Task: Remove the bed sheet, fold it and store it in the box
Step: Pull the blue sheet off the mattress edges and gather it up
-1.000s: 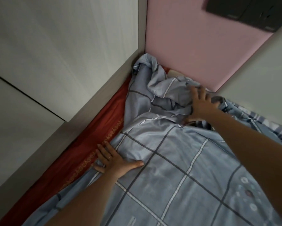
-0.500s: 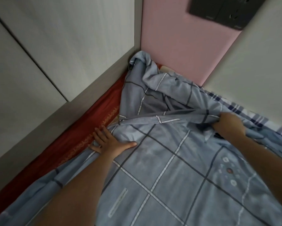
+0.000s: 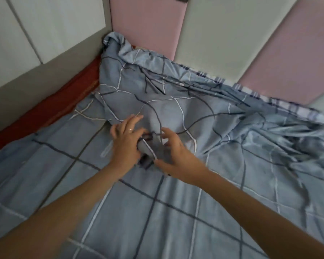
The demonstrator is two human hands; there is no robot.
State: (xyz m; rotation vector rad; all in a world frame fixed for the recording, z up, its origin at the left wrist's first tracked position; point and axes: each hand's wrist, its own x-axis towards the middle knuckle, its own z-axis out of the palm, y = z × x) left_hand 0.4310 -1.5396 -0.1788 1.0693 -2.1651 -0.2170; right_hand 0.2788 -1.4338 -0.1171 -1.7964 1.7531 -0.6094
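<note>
Both hands are coming together now; before, they were far apart. At the left edge, the red mattress cover (image 3: pixel 63 101) is showing. The left hand (image 3: pixel 126 142) is pressing, fingers mostly straight, on a bunched fold of the blue checked bed sheet (image 3: pixel 157 202). The right hand (image 3: pixel 176 157) is curling fingers and thumb round that fold. The sheet is still lying over the bed, heaped by the pink headboard (image 3: pixel 144 25). A loose grip may be letting the bunch slip and fall open.
</note>
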